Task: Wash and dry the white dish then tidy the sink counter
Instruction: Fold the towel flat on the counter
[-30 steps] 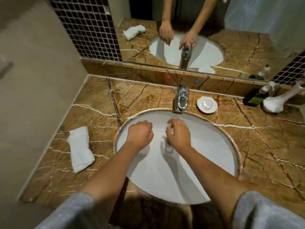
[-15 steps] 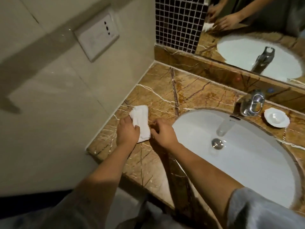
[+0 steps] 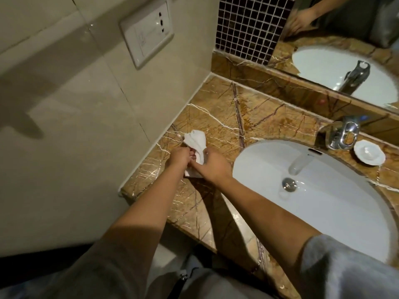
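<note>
A small white cloth (image 3: 197,140) lies bunched on the brown marble counter (image 3: 220,117), left of the sink. My left hand (image 3: 178,156) and my right hand (image 3: 212,164) both grip the cloth's near end, pinching it together. Its far end fans out on the counter, and a corner shows under my hands. The white dish (image 3: 369,152) sits on the counter to the right of the chrome tap (image 3: 339,134), far from both hands, with something small and white in it.
The white oval sink (image 3: 336,216) with a metal drain (image 3: 288,184) fills the right side. A mirror (image 3: 345,50) runs behind the tap. A beige tiled wall with a socket plate (image 3: 149,32) borders the counter on the left.
The view swung left from the sink. Both hands left the basin, reached the flat folded cloth, and have now gathered and bunched it between them.
</note>
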Available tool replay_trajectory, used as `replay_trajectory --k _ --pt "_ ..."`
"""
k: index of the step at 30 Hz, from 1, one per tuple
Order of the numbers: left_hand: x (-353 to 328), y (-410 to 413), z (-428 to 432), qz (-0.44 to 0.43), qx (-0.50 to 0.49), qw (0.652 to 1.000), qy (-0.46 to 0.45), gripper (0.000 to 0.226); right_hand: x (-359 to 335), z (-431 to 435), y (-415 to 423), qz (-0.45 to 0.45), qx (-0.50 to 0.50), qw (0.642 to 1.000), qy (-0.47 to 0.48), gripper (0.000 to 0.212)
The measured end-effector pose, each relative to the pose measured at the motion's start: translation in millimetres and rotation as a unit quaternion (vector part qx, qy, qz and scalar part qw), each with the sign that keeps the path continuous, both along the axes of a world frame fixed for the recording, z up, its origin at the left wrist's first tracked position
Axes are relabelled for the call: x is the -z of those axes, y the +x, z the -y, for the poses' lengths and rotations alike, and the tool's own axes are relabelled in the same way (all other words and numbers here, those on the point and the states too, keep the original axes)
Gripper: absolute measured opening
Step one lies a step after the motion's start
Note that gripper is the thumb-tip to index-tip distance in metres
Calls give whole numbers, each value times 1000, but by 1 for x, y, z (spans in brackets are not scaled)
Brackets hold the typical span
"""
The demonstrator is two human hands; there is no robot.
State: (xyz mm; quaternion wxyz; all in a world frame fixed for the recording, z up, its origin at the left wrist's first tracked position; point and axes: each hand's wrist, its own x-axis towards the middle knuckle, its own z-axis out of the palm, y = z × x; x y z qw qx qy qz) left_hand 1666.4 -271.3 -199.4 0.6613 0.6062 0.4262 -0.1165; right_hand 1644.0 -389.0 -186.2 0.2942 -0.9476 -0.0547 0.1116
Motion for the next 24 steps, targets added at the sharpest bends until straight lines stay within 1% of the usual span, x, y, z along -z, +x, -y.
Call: replay_trajectory --k 1,3,4,5,6,7,8,9,10,12,13,14,15,16,18,19,20,21,22,24 --pt "-3 1 1 22 7 999 -24 20 0 2 3 -16 10 1000 9 52" --pt "-2 0 1 78 40 996 -21 25 -1 8 9 -51 25 998 24 40" --pt "-1 -1 0 101 66 993 16 28 -2 11 13 -67 33 997 31 35" --pt "1 -1 -2 117 102 984 88 31 -2 14 16 -82 41 995 37 33" --pt "1 -1 -5 127 142 966 174 34 -3 16 18 -94 49 994 39 29" --pt "0 0 -7 137 184 938 259 40 -3 18 20 -100 57 993 37 25" --pt "-1 1 -8 151 237 898 338 50 -4 20 21 -102 63 992 32 20" --pt "-3 3 -8 173 296 847 406 62 -4 22 22 -98 65 993 25 17" --pt "-6 6 -7 200 358 792 453 75 -5 24 23 -87 61 994 16 17" --pt "-10 13 -3 259 470 675 507 93 -7 27 24 -58 41 997 3 19" --pt "-11 20 1 281 522 611 525 94 -9 29 24 -44 27 999 1 21" --pt "-13 28 4 293 568 550 538 90 -11 30 25 -30 11 999 1 23" --pt "-16 38 7 295 603 500 547 83 -13 32 27 -18 -4 1000 -2 24" --pt "-20 48 9 293 627 460 556 74 -16 35 29 -10 -14 1000 -5 24" --pt "-28 66 9 289 652 397 578 49 -20 41 35 -2 -17 1000 -8 16" --pt "-31 72 7 288 657 369 591 41 -23 45 39 1 -16 1000 -11 15" --pt "-33 77 5 288 661 344 601 39 -25 47 42 5 -15 1000 -16 17" --pt "-36 81 4 290 665 326 606 40 -28 50 47 10 -16 1000 -20 17" --pt "-40 84 3 293 670 318 603 42 -31 51 51 17 -17 999 -23 17" --pt "-47 89 3 297 686 317 583 46 -36 53 58 25 -24 999 -22 18"
